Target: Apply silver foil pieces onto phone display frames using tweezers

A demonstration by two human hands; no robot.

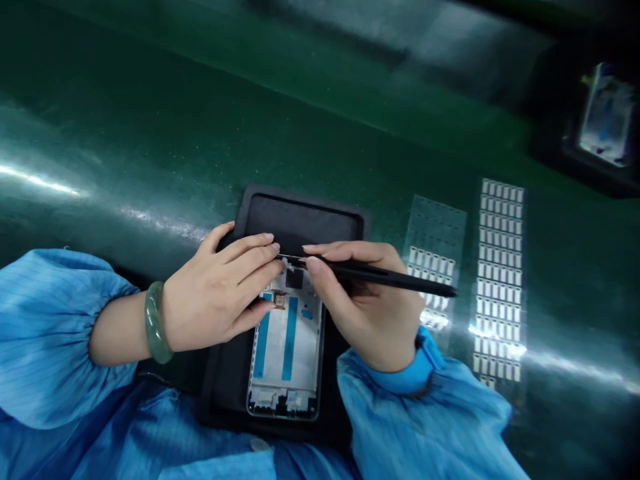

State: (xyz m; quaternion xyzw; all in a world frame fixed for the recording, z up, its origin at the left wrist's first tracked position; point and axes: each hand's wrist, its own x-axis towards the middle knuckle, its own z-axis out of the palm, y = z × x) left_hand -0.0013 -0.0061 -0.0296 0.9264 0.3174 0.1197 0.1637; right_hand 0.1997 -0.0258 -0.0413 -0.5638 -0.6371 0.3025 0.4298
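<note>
An open phone frame with blue strips lies in a black foam tray. My right hand is closed on black tweezers, whose tips reach the top part of the frame. My left hand rests over the frame's upper left edge, fingers stretched toward the tweezer tips. Its thumb is beside a small gold-coloured connector. Whatever lies between the tips and the left fingertips is too small to make out.
Right of the tray are two sheets of small white parts, a partly filled one and a fuller one. Another phone part sits in a dark holder at the upper right, on the green table mat.
</note>
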